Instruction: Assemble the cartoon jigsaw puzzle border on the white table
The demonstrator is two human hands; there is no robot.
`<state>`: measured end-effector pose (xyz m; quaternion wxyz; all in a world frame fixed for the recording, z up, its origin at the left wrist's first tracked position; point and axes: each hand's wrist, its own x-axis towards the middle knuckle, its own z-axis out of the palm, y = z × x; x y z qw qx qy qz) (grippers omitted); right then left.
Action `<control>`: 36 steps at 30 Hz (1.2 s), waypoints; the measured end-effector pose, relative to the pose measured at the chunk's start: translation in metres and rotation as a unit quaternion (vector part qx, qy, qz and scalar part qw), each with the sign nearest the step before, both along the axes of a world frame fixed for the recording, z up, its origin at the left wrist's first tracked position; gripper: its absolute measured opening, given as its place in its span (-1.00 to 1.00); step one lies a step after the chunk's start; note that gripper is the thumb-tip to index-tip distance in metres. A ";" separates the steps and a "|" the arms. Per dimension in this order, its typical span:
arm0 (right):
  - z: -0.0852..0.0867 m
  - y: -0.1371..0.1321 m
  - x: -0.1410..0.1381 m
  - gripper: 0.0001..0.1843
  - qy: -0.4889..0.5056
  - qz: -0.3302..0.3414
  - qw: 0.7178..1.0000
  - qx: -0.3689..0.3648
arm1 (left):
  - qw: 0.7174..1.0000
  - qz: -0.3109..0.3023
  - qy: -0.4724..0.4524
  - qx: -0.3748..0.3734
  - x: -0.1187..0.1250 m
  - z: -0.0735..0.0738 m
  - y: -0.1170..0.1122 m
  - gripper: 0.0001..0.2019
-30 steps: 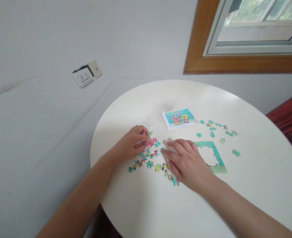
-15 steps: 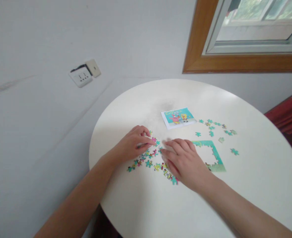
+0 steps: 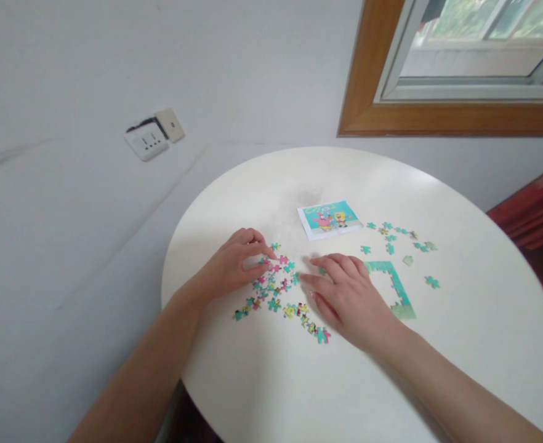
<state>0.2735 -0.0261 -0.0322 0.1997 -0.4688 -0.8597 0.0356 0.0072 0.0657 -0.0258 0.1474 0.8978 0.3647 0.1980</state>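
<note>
A heap of small loose puzzle pieces [image 3: 278,290], teal, pink and yellow, lies on the round white table [image 3: 354,375]. My left hand [image 3: 232,263] rests at the heap's left edge, fingers curled, fingertips on the pieces. My right hand [image 3: 345,295] lies flat over the heap's right side, fingers stretched out toward the left. Just right of that hand is a partly built teal puzzle border [image 3: 394,286]. I cannot make out a piece held in either hand.
A small reference picture card [image 3: 329,218] lies farther back on the table. Several loose teal pieces [image 3: 401,241] are scattered to its right. A wall socket [image 3: 151,136] is at the left, a wood-framed window [image 3: 456,74] at the upper right, a red object [image 3: 534,209] beyond the table.
My left hand has slid a little left and back from the heap. My right hand has shifted slightly, its fingers flatter on the pieces. The view has drifted a bit.
</note>
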 end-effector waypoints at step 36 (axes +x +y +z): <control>0.002 0.003 0.000 -0.66 -0.014 0.013 1.000 0.017 | 0.997 -0.053 0.033 -0.048 -0.002 0.005 -0.011 -0.85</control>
